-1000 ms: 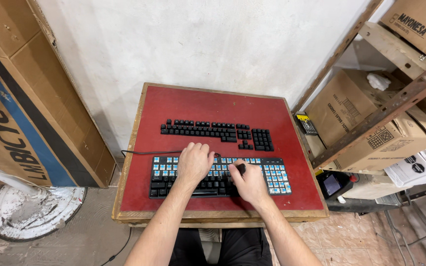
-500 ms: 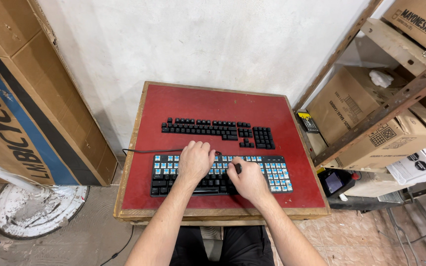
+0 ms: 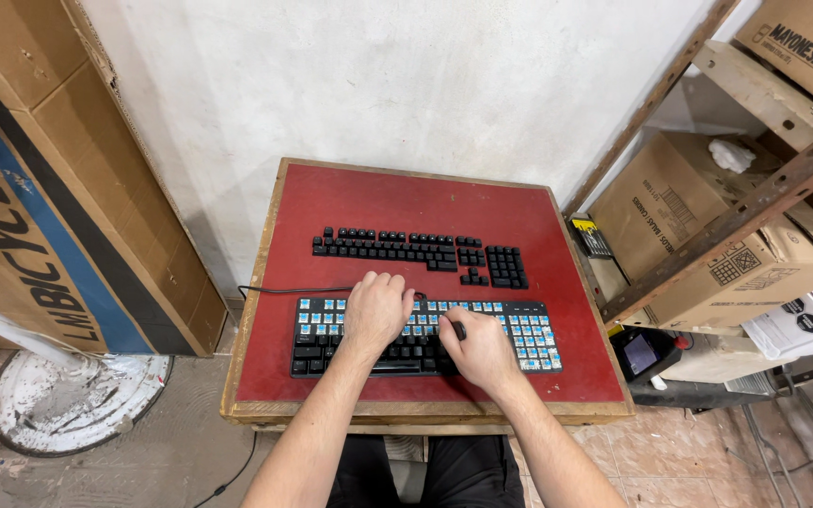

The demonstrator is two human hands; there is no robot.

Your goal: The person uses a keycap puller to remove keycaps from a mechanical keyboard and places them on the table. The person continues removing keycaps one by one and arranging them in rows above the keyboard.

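- Near the front edge of the red tabletop [image 3: 331,202], the stripped keyboard [image 3: 519,337] lies with its blue switches bare.
- Your left hand [image 3: 376,310] rests flat on it, fingers spread.
- Your right hand [image 3: 478,346] pinches a small black keycap [image 3: 460,330] over its middle.
- Toward the back edge, loose black keycaps [image 3: 406,248] sit laid out in rows.

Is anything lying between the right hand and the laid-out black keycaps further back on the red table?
Nothing visible. Between the right hand and the keycaps lie only the keyboard top rows and bare red table.
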